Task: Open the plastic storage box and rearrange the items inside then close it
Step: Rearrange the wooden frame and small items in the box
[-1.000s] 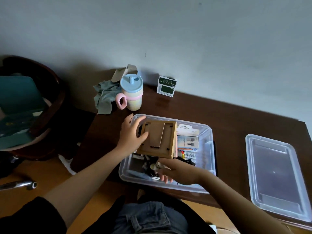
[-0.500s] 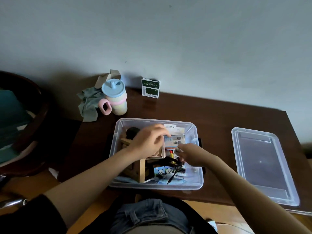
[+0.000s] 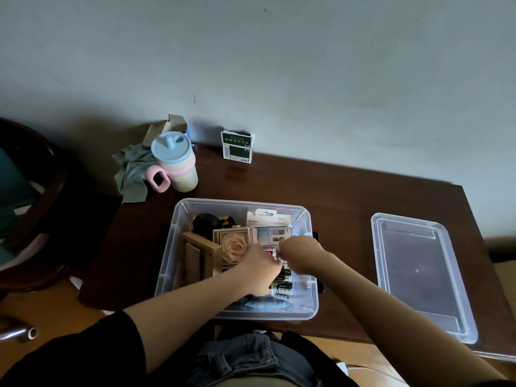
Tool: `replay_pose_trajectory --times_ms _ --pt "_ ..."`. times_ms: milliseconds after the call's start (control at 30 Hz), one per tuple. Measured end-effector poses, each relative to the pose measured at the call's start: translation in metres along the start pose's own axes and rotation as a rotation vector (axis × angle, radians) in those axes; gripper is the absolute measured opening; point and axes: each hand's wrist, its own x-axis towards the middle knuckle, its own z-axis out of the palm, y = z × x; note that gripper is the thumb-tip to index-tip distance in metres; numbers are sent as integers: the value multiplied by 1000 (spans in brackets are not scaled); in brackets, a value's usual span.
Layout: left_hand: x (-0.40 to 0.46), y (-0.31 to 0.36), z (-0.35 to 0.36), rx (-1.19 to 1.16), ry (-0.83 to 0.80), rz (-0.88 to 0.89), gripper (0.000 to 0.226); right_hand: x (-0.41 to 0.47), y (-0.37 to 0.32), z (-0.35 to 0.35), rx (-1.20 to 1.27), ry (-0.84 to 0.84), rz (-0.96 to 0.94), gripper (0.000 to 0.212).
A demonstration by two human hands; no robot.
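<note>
The clear plastic storage box [image 3: 178,247] stands open on the dark wooden table, its lid [image 3: 418,272] lying flat to the right. Inside are a wooden frame [image 3: 195,258] standing on edge at the left, a boxed pink rose [image 3: 233,245], a black round object [image 3: 205,223], white retail packs [image 3: 269,219] and small dark packets [image 3: 283,283]. My left hand [image 3: 261,270] and my right hand [image 3: 298,254] are both down in the box's middle, fingers curled among the small items. What each hand holds is hidden.
A pastel sippy cup [image 3: 176,163] with a pink handle, a grey cloth [image 3: 131,174] and a torn carton stand at the table's back left. A green-and-white small box [image 3: 237,146] sits by the wall. A dark chair [image 3: 33,208] is left of the table.
The wooden frame went from being held over the box to standing on edge at its left side. Both hands have moved to the small items in the box's middle, uncovering the rose box.
</note>
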Motion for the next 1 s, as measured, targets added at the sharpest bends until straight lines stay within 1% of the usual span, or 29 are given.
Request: replay_pose_trajectory --times_ms 67,167,200,300,367,500,633,700,767,833,900,1000 --pt "-2 -1 -1 20 -1 -20 15 1 -1 1 9 29 20 27" --pt "-8 -7 -1 41 23 -22 16 -1 1 -1 80 65 49 26" --pt "-11 -8 0 47 37 -22 21 -2 3 -2 106 62 41 26" --pt "-17 -7 7 67 58 -14 52 -6 6 -4 145 21 -11 24" --pt "-16 -3 8 79 58 4 61 -8 6 -5 136 6 -26 23" --pt "-7 2 13 145 61 -17 57 -7 3 -2 140 11 -17 21" --pt "-6 0 17 101 100 -41 50 -6 0 4 167 50 29 23" --pt "-10 -2 16 67 132 -46 47 -4 -2 8 178 88 94 30" --pt "-17 -5 16 20 193 -66 43 -2 -4 10 171 144 179 43" --pt "-26 -9 18 -6 255 -86 40 0 -4 12 151 176 232 51" --pt "-34 -14 20 -5 300 -107 40 0 -5 11 93 139 201 48" --pt "-41 -17 20 -17 278 -111 42 -2 -7 7 -81 -7 41 29"
